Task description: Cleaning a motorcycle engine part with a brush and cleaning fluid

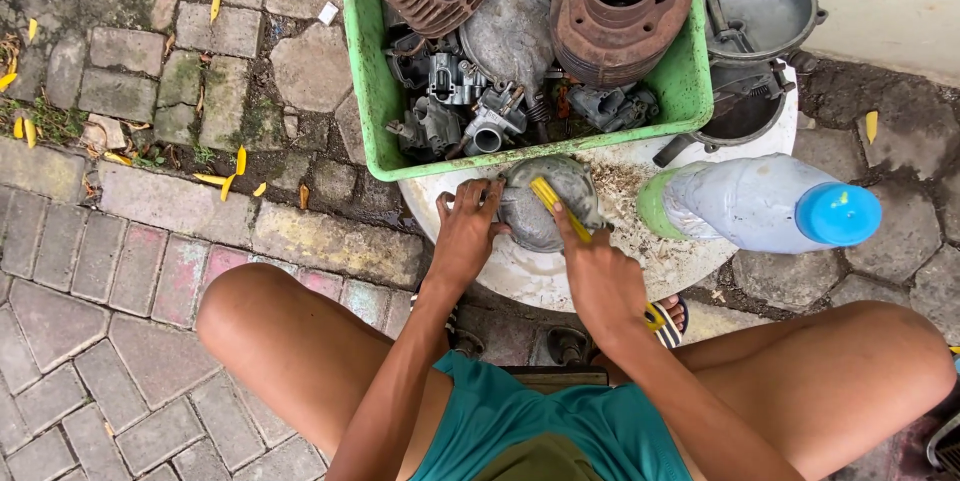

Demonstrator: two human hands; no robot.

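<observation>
Person is sitting over a round white tabletop [520, 276], scrubbing a domed grey metal engine cover [540, 203] that is lying on it, right between both hands. Beyond the hands a green plastic crate [375, 91] is sitting partly on the table, holding rusty finned cylinders [620, 1] and carburettor parts [455, 81]; to the right of the right hand a grey plastic bottle with blue cap [765, 203] is lying on its side, and past that a grey metal pan [765, 6] is resting at the table's far edge. Left hand [465, 231] is pressing on the cover's left edge, fingers curled over the rim, steadying it. Right hand [598, 276] is closing in a fist around a yellow-handled brush [558, 207], tip lying across the cover's top. Judgement: doing this well is needing the left hand bracing firmly so the cover is not sliding, brush strokes staying short and angled into the seams, loosened grit [625, 186] being pushed away from the hands, toward the bottle side.
</observation>
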